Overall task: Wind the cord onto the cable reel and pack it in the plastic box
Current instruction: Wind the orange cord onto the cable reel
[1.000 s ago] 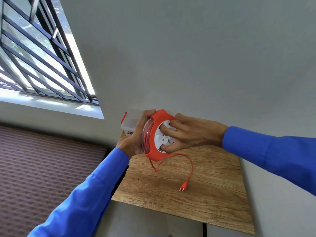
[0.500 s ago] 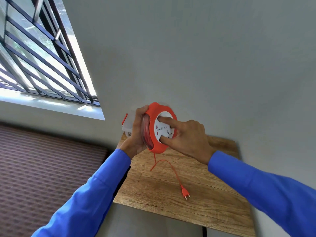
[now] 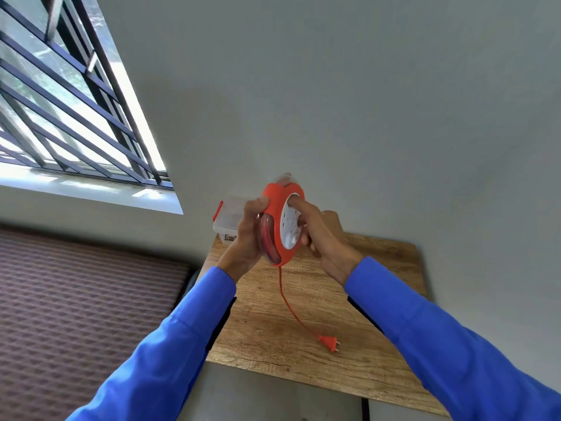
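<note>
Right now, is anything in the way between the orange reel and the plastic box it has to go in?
The left hand gripping the reel sits between it and the plastic box just behind. No other object is visible between them. The box is mostly hidden, so I cannot tell whether its lid is on.

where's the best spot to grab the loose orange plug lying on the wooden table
Pinch the orange two-pin plug by its flat body, across its sides, coming down from above. It lies flat on the wooden table with the pins pointing away from the orange cord, so the body is exposed; avoid the pins. The right hand, fingering the reel face, seems nearer than the left hand.
</note>
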